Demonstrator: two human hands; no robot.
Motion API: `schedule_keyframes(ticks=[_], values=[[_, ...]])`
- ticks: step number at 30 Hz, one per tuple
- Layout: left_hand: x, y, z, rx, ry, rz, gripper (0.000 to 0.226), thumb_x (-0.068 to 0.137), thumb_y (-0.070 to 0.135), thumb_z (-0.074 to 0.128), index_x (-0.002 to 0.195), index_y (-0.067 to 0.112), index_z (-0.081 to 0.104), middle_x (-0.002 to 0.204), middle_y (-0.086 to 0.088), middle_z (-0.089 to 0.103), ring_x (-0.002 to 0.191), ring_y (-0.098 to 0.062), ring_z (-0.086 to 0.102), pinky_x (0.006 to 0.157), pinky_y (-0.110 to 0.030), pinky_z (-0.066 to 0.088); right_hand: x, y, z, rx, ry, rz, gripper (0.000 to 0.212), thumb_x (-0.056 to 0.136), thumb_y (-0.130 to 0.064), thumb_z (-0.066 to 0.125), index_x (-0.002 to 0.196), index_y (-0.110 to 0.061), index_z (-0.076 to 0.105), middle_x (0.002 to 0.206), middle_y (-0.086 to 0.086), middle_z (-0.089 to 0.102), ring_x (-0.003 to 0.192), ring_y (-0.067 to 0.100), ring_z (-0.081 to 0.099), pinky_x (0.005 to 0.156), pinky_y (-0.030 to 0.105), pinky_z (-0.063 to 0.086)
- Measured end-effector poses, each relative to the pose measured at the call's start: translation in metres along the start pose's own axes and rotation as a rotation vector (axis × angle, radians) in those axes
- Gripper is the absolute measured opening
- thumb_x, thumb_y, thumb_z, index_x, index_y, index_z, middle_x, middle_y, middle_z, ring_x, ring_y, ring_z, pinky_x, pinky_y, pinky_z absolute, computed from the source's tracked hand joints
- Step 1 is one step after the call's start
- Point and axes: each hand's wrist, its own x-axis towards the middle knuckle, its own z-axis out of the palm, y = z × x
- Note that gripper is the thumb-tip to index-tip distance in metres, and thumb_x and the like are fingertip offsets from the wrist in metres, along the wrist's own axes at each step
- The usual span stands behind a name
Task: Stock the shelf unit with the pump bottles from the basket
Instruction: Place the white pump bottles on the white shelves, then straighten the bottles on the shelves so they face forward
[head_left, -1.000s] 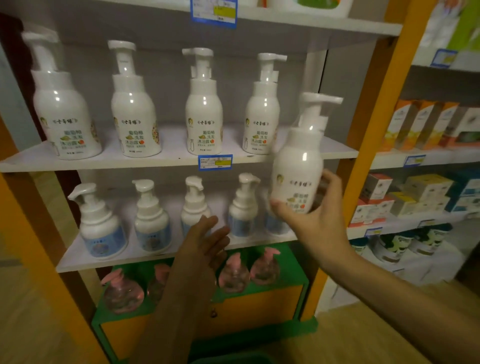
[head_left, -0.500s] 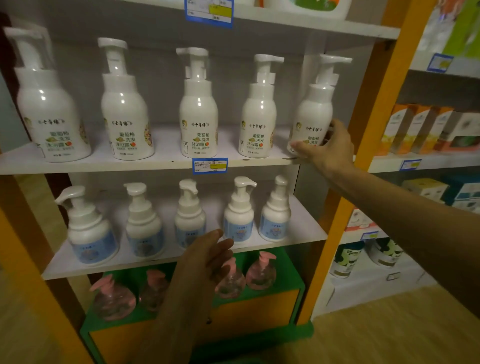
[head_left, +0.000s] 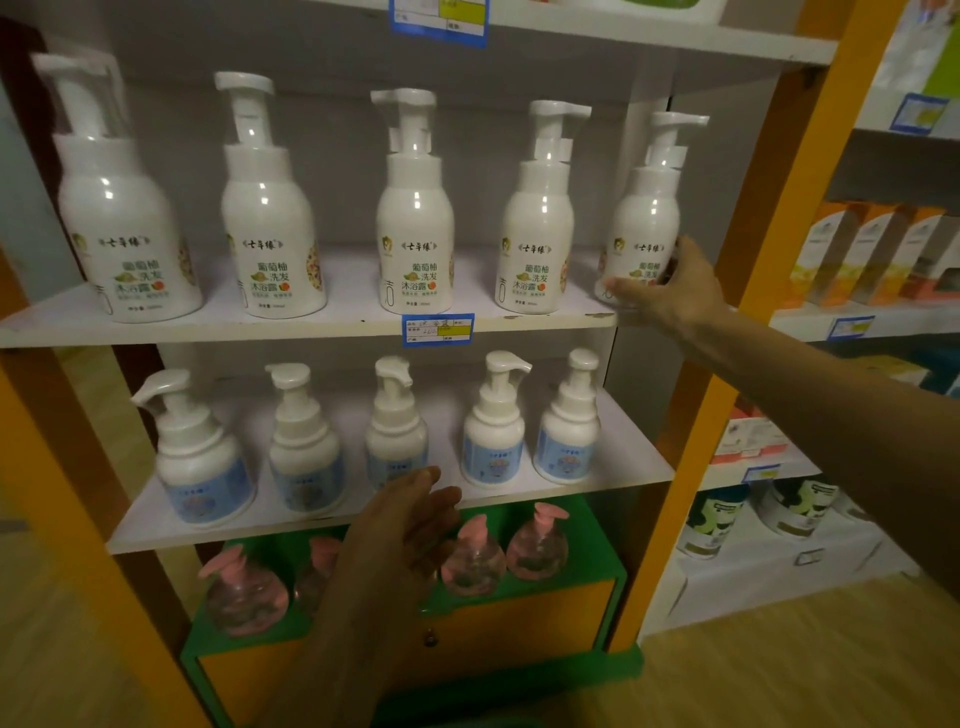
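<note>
A tall white pump bottle (head_left: 645, 218) stands at the right end of the upper white shelf (head_left: 332, 325), and my right hand (head_left: 670, 288) is wrapped around its lower part. Several matching tall bottles (head_left: 414, 218) line the same shelf to its left. My left hand (head_left: 402, 525) hovers with fingers apart in front of the lower shelf (head_left: 613, 475), holding nothing. That shelf carries a row of shorter white bottles with blue labels (head_left: 493, 431). The basket is out of view.
Clear bottles with pink pumps (head_left: 537, 545) stand on a green and orange cabinet (head_left: 519, 629) at the bottom. An orange upright post (head_left: 727, 332) borders the unit on the right, with boxed goods (head_left: 872, 254) on neighbouring shelves beyond it. Blue price tags (head_left: 438, 328) hang on shelf edges.
My right hand carried the tall bottle up from in front of the lower shelf and set it at the right end of the upper shelf. The left hand barely moved.
</note>
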Motion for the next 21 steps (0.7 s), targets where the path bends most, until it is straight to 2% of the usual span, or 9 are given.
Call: schedule_keyframes(ticks=[3, 5, 6, 8, 11, 14, 17, 19, 21], values=[[-0.002, 0.001, -0.001, 0.010, 0.044, 0.084, 0.013, 0.088, 0.026, 0.058, 0.098, 0.022, 0.065, 0.090, -0.001, 0.075, 0.088, -0.020, 0.066, 0.067, -0.033, 0.046, -0.027, -0.004, 0.008, -0.030, 0.244, -0.081, 0.073, 0.084, -0.020, 0.070, 0.143, -0.014, 0.027, 0.139, 0.009, 0.046, 0.121, 0.022, 0.050, 0.099, 0.040, 0.047], [-0.007, 0.008, -0.006, 0.056, 0.093, 0.212, 0.010, 0.089, 0.022, 0.059, 0.095, 0.026, 0.066, 0.091, 0.001, 0.074, 0.089, -0.019, 0.066, 0.074, -0.036, 0.049, -0.059, -0.009, 0.019, -0.027, 0.408, -0.253, 0.060, 0.087, -0.014, 0.063, 0.139, -0.013, 0.033, 0.133, 0.009, 0.046, 0.120, 0.021, 0.048, 0.101, 0.041, 0.047], [-0.010, 0.015, -0.012, 0.124, 0.128, 0.307, 0.012, 0.089, 0.021, 0.059, 0.094, 0.029, 0.065, 0.092, 0.005, 0.073, 0.090, -0.017, 0.067, 0.077, -0.036, 0.050, -0.076, -0.013, 0.028, 0.017, 0.402, -0.348, 0.053, 0.087, -0.010, 0.061, 0.135, -0.012, 0.037, 0.125, 0.008, 0.047, 0.113, 0.019, 0.049, 0.097, 0.038, 0.048], [-0.013, 0.036, -0.026, 0.291, 0.203, 0.535, 0.014, 0.089, 0.021, 0.058, 0.098, 0.032, 0.061, 0.100, 0.007, 0.070, 0.092, -0.011, 0.066, 0.079, -0.034, 0.051, -0.108, -0.029, 0.051, 0.125, 0.285, -0.487, 0.045, 0.085, -0.005, 0.058, 0.127, -0.010, 0.042, 0.112, 0.007, 0.050, 0.102, 0.018, 0.051, 0.089, 0.035, 0.050], [-0.013, 0.083, -0.053, 0.425, 0.327, 0.869, 0.016, 0.090, 0.020, 0.054, 0.105, 0.024, 0.055, 0.104, 0.004, 0.063, 0.092, -0.008, 0.063, 0.075, -0.027, 0.055, -0.144, -0.073, 0.097, 0.281, 0.096, -0.647, 0.040, 0.083, 0.003, 0.057, 0.122, -0.003, 0.046, 0.103, 0.012, 0.054, 0.093, 0.022, 0.055, 0.080, 0.034, 0.052], [-0.003, 0.138, -0.078, 0.493, 0.451, 1.064, 0.021, 0.090, 0.016, 0.052, 0.101, 0.034, 0.051, 0.100, 0.011, 0.059, 0.088, 0.002, 0.059, 0.071, -0.017, 0.053, -0.164, -0.121, 0.145, 0.380, -0.124, -0.702, 0.044, 0.082, 0.006, 0.057, 0.124, -0.001, 0.046, 0.101, 0.011, 0.056, 0.090, 0.020, 0.057, 0.077, 0.030, 0.054], [0.015, 0.185, -0.104, 0.591, 0.582, 1.050, 0.024, 0.089, 0.022, 0.050, 0.110, 0.034, 0.047, 0.098, 0.021, 0.054, 0.084, 0.016, 0.053, 0.072, -0.013, 0.044, -0.175, -0.162, 0.186, 0.382, -0.387, -0.615, 0.051, 0.084, 0.001, 0.059, 0.131, -0.009, 0.041, 0.109, 0.001, 0.054, 0.098, 0.013, 0.056, 0.080, 0.016, 0.051], [0.028, 0.208, -0.117, 0.664, 0.587, 0.974, 0.033, 0.091, 0.020, 0.046, 0.123, 0.026, 0.044, 0.106, 0.016, 0.052, 0.087, 0.009, 0.052, 0.076, -0.017, 0.041, -0.177, -0.183, 0.210, 0.355, -0.457, -0.561, 0.059, 0.084, 0.000, 0.061, 0.136, -0.011, 0.036, 0.121, 0.006, 0.054, 0.111, 0.019, 0.056, 0.089, 0.028, 0.054], [0.041, 0.222, -0.125, 0.750, 0.548, 0.891, 0.042, 0.092, 0.016, 0.044, 0.134, 0.020, 0.039, 0.116, 0.009, 0.047, 0.099, -0.003, 0.049, 0.082, -0.022, 0.041, -0.173, -0.199, 0.228, 0.311, -0.424, -0.507, 0.065, 0.081, 0.000, 0.063, 0.137, -0.012, 0.032, 0.124, 0.011, 0.053, 0.112, 0.024, 0.056, 0.091, 0.041, 0.054]])
